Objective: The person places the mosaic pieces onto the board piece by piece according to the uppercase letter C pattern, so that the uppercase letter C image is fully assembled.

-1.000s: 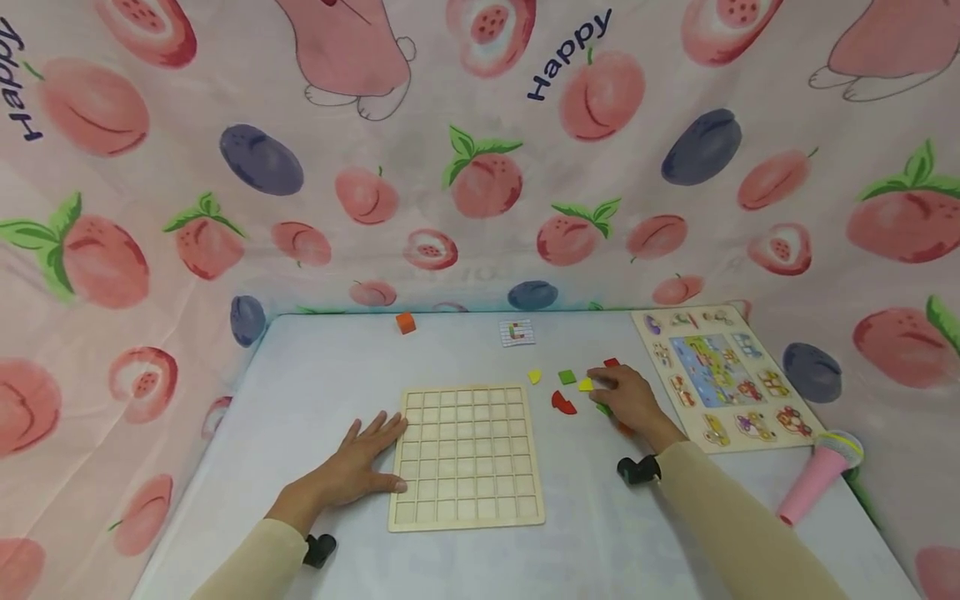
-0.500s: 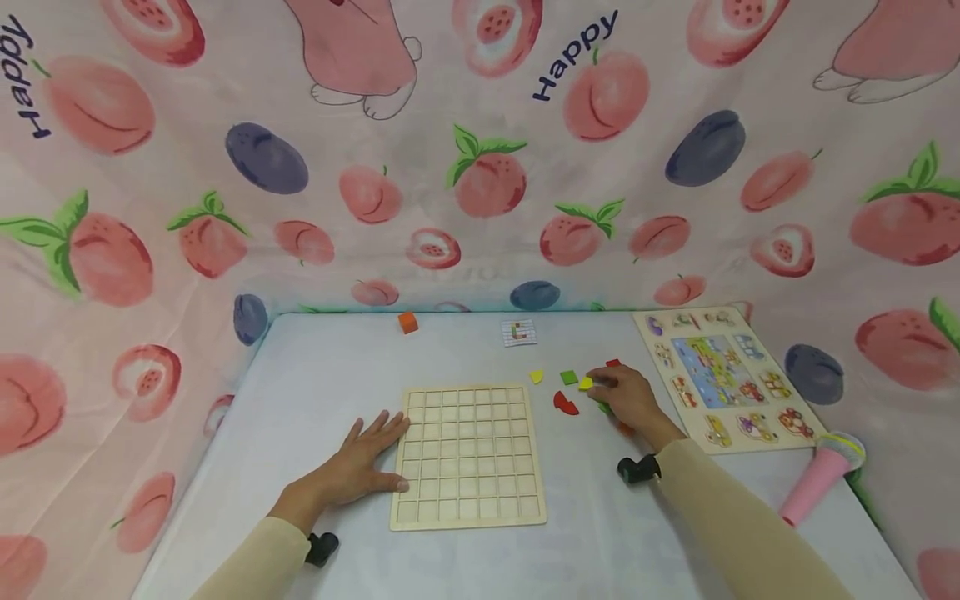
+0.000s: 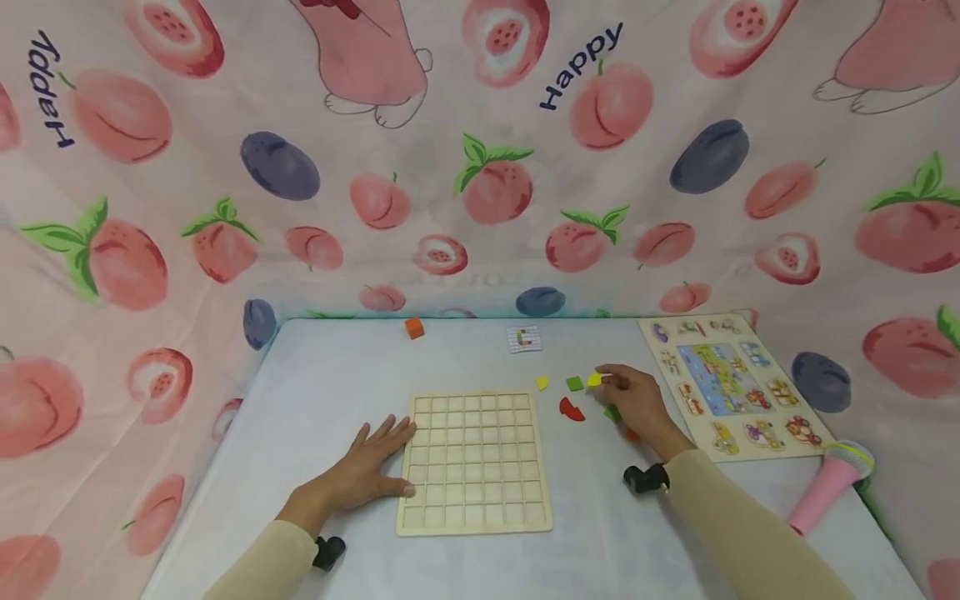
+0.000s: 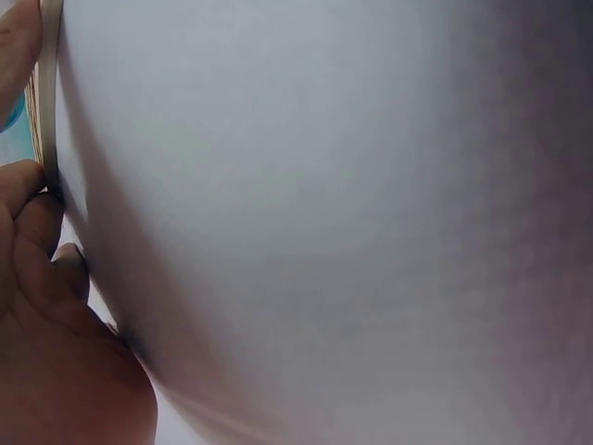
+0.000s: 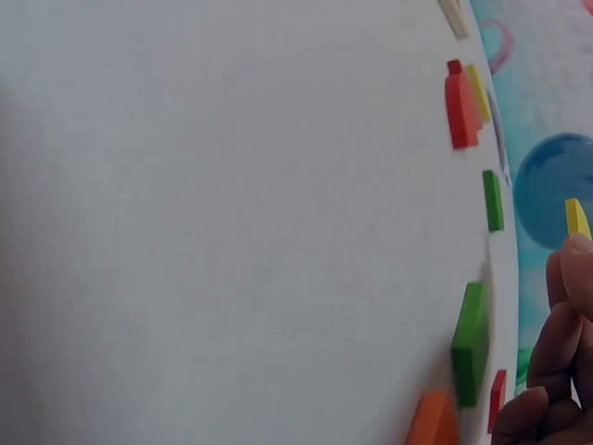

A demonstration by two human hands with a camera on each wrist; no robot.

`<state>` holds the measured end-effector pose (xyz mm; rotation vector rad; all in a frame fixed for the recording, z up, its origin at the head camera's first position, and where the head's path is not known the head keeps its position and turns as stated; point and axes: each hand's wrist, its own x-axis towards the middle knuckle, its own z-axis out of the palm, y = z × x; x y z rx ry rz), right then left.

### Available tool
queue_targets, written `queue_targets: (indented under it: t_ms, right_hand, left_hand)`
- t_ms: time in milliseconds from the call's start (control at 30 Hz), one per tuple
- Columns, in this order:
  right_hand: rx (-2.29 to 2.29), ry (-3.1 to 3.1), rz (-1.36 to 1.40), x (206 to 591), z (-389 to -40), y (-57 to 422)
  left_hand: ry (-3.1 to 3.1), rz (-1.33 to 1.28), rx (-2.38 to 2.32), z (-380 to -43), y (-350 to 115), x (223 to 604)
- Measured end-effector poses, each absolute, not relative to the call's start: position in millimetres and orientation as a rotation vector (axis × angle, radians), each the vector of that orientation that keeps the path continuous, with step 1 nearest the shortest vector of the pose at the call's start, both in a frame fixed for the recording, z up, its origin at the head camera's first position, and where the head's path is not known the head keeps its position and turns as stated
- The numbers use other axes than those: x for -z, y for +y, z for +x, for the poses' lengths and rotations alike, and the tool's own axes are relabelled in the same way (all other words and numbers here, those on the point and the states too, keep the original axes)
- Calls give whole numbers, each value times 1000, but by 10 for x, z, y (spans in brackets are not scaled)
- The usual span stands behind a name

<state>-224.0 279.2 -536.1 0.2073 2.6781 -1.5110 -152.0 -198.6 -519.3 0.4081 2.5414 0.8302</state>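
My right hand (image 3: 633,404) pinches a small flat yellow piece (image 3: 595,379) between thumb and fingertips. In the right wrist view the yellow piece (image 5: 576,218) is held up off the table. Near that hand lie a green square (image 3: 574,383), a red piece (image 3: 572,409), another yellow piece (image 3: 542,382), a second green piece (image 3: 612,413) and an orange piece (image 3: 630,433), partly hidden by the hand. My left hand (image 3: 358,471) rests with spread fingers against the left edge of a wooden grid board (image 3: 476,462). In the left wrist view, the fingers (image 4: 37,222) touch the board's edge.
At the back are an orange cube (image 3: 414,328) and a small card with a coloured pattern (image 3: 524,338). A wooden picture puzzle (image 3: 712,442) lies at right, beside a pink toy microphone (image 3: 828,492). A fruit-printed cloth (image 3: 480,242) hangs behind the table.
My right hand has picked the yellow piece up from the table. It now covers a red piece that showed behind it. The left hand and the board have stayed put; the head view shifts slightly.
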Motion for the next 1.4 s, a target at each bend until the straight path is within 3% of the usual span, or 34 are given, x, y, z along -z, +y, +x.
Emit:
queue_targets:
  t_ms: [367, 667, 1400]
  right_hand:
    - [1676, 2624, 205, 5191, -2224, 2257]
    - [1845, 2523, 40, 5055, -2208, 1756]
    - [1688, 2445, -138, 5210, -2174, 929]
  left_hand:
    - [2550, 374, -816, -1530, -1948, 5227]
    - [2567, 385, -793, -1550, -1958, 5240]
    - [2563, 405, -800, -1531, -1926, 5182]
